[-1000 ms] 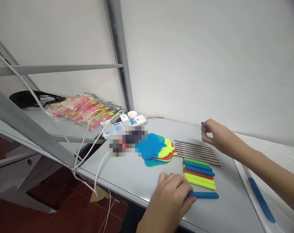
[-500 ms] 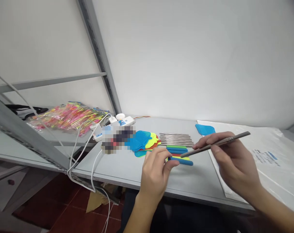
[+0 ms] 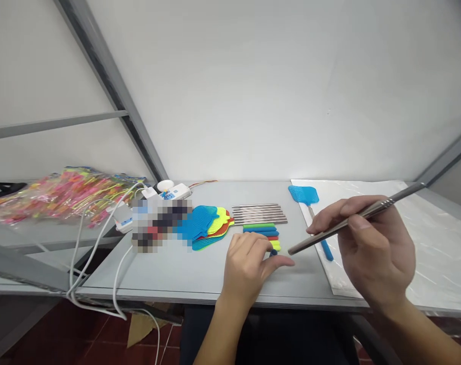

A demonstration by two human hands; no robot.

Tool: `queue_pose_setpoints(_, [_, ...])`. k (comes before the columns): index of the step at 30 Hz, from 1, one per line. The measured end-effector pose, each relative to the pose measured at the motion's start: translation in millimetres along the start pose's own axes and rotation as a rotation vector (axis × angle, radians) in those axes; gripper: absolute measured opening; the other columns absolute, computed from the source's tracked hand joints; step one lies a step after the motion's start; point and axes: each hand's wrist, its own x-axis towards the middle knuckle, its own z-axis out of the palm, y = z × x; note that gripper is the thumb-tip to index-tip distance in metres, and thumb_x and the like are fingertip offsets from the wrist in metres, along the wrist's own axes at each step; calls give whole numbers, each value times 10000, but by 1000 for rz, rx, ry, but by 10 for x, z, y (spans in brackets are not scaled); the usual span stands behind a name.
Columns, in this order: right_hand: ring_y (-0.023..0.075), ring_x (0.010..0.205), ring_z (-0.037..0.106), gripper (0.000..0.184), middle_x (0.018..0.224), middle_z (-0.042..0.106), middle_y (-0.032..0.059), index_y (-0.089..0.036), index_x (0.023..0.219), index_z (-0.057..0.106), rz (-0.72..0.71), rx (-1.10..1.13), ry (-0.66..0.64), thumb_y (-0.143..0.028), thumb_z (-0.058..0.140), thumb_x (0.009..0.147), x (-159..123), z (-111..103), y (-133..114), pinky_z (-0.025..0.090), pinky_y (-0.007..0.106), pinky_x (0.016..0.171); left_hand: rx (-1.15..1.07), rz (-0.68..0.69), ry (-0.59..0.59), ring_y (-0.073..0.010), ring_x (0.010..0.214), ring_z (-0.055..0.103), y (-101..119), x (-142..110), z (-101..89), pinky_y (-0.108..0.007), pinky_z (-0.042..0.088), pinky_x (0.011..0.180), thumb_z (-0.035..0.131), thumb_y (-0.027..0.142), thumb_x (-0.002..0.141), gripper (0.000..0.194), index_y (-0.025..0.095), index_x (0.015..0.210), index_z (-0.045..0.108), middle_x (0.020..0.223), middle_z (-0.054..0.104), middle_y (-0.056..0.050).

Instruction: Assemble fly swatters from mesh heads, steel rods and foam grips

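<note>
My right hand grips a rod, its tip just short of the blue tube pinched in my left hand. Beyond, a strip of tabletop separates the loose rods from the wall.

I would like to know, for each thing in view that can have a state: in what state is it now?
Left hand: closed on a blue tube
Blue tube: held, end open
Right hand: gripping a metal rod
Metal rod: raised, tilted
Other rods: lying side by side
Swatter heads: overlapping
Blue swatter: assembled, lying flat
Power strip: plug inserted
</note>
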Motion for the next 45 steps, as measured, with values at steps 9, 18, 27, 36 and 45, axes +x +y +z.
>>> queue_pose_setpoints(9, [160, 698, 622, 87, 763, 626, -11, -249, 1005, 523, 19, 5, -100, -229, 438, 996, 2, 36, 109, 531, 342, 642, -139, -66, -22, -156, 689, 581, 28, -90, 212, -279, 428, 645, 743, 345, 808, 249, 171, 786, 565, 721, 627, -21])
queue_pose_setpoints(18, [142, 716, 648, 83, 781, 620, -25, -263, 1059, 493, 98, 88, -222, -242, 425, 1015, -38, 104, 175, 536, 329, 647, -264, -260, -120, -156, 740, 573, 19, -183, 136, -270, 448, 674, 709, 276, 850, 160, 173, 853, 586, 788, 625, -30])
queue_pose_setpoints(27, [157, 704, 654, 105, 766, 613, -19, -270, 1075, 501, 48, 52, -295, -222, 446, 999, -22, 199, 199, 556, 353, 635, -254, -293, -194, -171, 780, 587, -3, -240, 96, -291, 464, 706, 645, 232, 894, 116, 187, 999, 626, 846, 655, -34])
queue_pose_setpoints(36, [152, 698, 653, 121, 754, 622, -28, -276, 1086, 482, 27, 66, -299, -204, 422, 1010, -36, 296, 123, 553, 342, 625, -343, -203, -174, -178, 883, 588, 38, -269, -11, -292, 469, 777, 543, 151, 937, 172, 199, 1097, 584, 953, 656, -61])
queue_pose_setpoints(45, [156, 728, 649, 88, 787, 613, -15, -272, 1040, 478, 103, 166, -323, -207, 434, 1002, -92, 484, -66, 543, 341, 652, -479, -391, -104, -157, 779, 559, 169, -415, -236, -264, 432, 704, 485, 214, 962, 161, 224, 1068, 605, 868, 624, -29])
